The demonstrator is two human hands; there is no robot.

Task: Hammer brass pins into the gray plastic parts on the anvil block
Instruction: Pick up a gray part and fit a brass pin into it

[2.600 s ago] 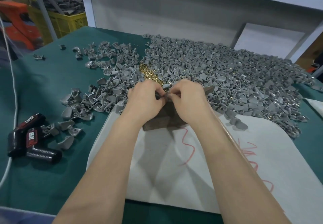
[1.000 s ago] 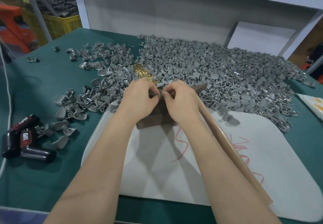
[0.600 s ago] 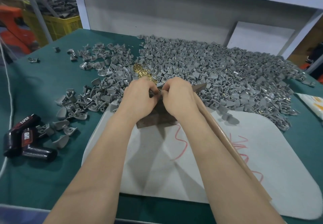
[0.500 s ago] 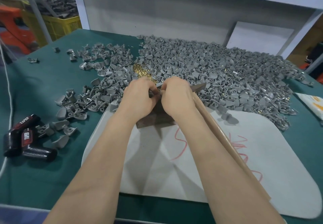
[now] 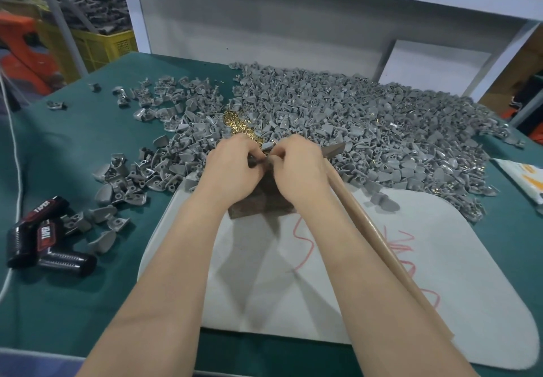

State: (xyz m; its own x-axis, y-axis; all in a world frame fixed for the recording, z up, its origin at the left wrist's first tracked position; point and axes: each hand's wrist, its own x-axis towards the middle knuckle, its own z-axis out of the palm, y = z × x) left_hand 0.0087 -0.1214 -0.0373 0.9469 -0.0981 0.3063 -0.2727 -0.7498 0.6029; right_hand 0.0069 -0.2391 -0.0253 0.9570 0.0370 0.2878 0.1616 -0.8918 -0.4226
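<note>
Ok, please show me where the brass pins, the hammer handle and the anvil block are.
brass pins (image 5: pixel 238 128): head view, middle of the gold heap.
hammer handle (image 5: pixel 371 229): head view, bare wooden shaft, upper half.
anvil block (image 5: pixel 258 203): head view, dark near face.

head camera looks forward-down, close over the table.
</note>
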